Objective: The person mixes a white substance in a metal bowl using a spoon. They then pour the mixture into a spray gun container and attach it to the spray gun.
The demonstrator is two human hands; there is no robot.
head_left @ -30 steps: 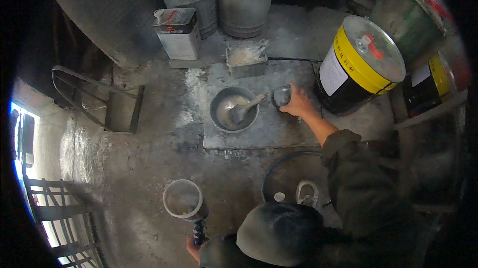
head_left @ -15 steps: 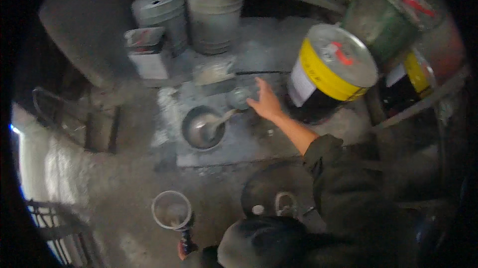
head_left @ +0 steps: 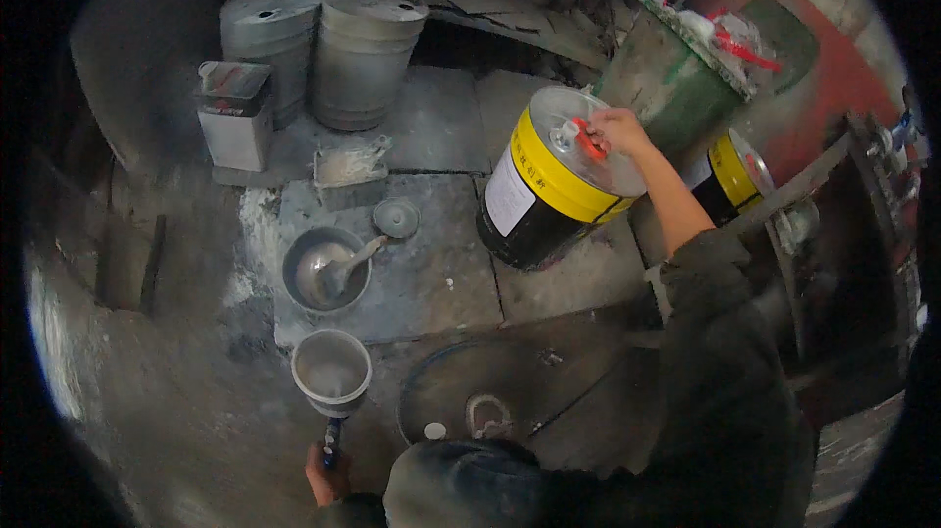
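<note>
1. The right hand (head_left: 616, 128) is stretched out to the lid of a tilted yellow-and-black drum (head_left: 549, 180); the fingers are curled around a red cap (head_left: 589, 143) on that lid, gripping it.
2. The drum is seen leaning on the grey slab floor (head_left: 431, 273), its pale lid turned toward the camera, with a white label on its dark side.
3. Just behind that drum a large green bin (head_left: 667, 77) is found, topped with a plastic bag and red scraps, and to the right a second yellow-and-black drum (head_left: 737, 175) is partly hidden by the person's dark sleeve (head_left: 720, 332).
4. The left hand (head_left: 328, 474) is held low near the bottom edge, closed around the dark handle (head_left: 331, 435) of a round sieve-like scoop (head_left: 331, 371), whose pale rim is carried above the dusty floor.
5. Just above the scoop, a grey metal bowl (head_left: 325, 268) is set on the slab, with a ladle (head_left: 348, 263) resting inside it, coated in grey paste.
6. Beside the bowl, up and to the right, a small round dish (head_left: 396, 218) is placed, apart from the bowl.
7. Behind these a shallow tray of pale material (head_left: 350, 165) is laid, and farther back a square tin can (head_left: 233, 116) and two grey drums (head_left: 319, 52) are stood side by side.
8. A dark round lid (head_left: 490, 401) is seen lying on the floor in front of the person.
</note>
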